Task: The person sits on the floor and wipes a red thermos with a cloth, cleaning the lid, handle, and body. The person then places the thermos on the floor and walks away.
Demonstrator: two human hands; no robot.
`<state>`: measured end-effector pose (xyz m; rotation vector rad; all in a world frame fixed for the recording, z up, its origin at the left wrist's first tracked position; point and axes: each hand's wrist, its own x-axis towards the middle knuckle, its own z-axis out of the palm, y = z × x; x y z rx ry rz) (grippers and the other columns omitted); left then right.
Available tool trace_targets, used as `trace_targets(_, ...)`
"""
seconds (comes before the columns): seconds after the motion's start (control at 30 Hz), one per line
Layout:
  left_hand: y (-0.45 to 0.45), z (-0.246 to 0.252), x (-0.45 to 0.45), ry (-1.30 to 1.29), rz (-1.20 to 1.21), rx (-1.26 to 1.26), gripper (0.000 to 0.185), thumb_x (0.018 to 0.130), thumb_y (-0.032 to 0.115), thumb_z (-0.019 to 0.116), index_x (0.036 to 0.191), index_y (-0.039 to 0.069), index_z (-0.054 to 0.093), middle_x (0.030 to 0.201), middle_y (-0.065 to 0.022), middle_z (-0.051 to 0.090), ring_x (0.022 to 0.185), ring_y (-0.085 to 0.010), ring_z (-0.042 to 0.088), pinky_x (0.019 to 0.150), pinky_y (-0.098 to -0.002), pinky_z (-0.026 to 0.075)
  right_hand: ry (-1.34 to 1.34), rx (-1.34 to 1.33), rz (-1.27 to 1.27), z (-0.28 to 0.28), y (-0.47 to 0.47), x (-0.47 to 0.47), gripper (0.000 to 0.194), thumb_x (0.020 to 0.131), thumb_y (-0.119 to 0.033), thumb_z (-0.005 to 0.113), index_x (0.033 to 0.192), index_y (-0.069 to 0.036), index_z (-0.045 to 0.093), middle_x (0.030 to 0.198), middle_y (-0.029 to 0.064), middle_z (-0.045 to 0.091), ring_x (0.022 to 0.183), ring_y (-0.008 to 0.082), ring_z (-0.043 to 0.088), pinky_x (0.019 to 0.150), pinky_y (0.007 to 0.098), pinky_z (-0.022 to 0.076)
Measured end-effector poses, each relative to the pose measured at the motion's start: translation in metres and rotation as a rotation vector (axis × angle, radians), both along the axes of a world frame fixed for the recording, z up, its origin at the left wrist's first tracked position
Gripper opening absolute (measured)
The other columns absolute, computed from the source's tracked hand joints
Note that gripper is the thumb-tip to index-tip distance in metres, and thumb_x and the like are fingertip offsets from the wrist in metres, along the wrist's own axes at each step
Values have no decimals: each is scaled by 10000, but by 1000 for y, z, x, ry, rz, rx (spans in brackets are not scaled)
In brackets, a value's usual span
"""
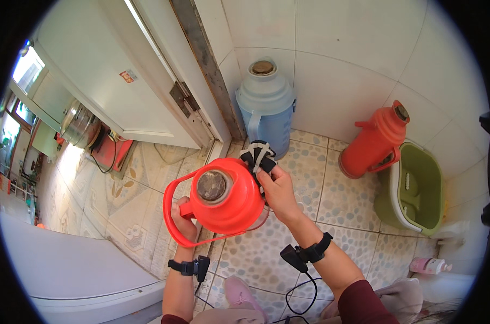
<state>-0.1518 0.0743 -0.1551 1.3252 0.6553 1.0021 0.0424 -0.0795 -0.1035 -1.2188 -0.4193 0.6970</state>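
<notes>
A bright red thermos flask (pixel 236 202) with a cork stopper (pixel 213 185) is held up in front of me. My left hand (pixel 184 220) grips its side handle, inside the loop of the red carrying handle (pixel 170 210). In my right hand (pixel 279 192) is a bunched black-and-white cloth (pixel 259 156), pressed against the flask's right upper side. Just beyond the cloth, a pale blue thermos flask (pixel 265 105) with a cork stands upright on the floor in the corner. The lower body of the red flask is mostly hidden beneath its shoulder.
Along the tiled wall stand a second red thermos flask (pixel 370 141) and a green plastic bucket (pixel 421 190). A pink bottle (pixel 427 265) lies nearby on the pebble-patterned floor (pixel 346 202). At left is an open white door (pixel 107 69); a glass vessel (pixel 79 123) is visible past it. Black cables hang from both wrist straps.
</notes>
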Motion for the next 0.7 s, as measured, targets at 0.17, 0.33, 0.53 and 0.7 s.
trace_targets(0.17, 8, -37, -35, 210, -2, 60, 391, 999, 368, 439, 906, 15, 580, 844, -50, 607, 800, -139, 566, 740, -275, 437, 92, 37, -137, -9, -8, -8, 181, 983, -160, 589, 1081, -23, 655, 808, -34, 603, 653, 48, 510, 568, 235, 424)
trace_targets(0.33, 29, -39, -67, 527, 96, 194, 312, 1009, 241, 516, 1134, -31, 607, 1063, -101, 659, 1005, -174, 619, 898, -298, 475, 440, 240, -148, -15, -41, 1, 292, 940, -87, 579, 1220, -8, 566, 1053, 71, 684, 892, 163, 679, 798, 308, 555)
trace_targets(0.53, 13, 60, -25, 280, 2, 388, 606, 957, 397, 636, 1369, -23, 489, 1340, -154, 560, 1231, -246, 543, 1039, -378, 430, 318, 263, -113, -14, -57, -46, 483, 882, -25, 617, 1346, -12, 485, 1164, 74, 646, 1005, 152, 643, 885, 308, 519)
trace_targets(0.7, -37, 101, 30, 330, -199, 612, 988, 637, 613, 861, 1328, -8, 523, 1310, -154, 566, 1203, -289, 568, 1025, -408, 445, 206, 121, -183, -11, -47, -69, 501, 826, -24, 677, 1300, -15, 515, 1186, 45, 596, 1064, 124, 571, 950, 291, 461)
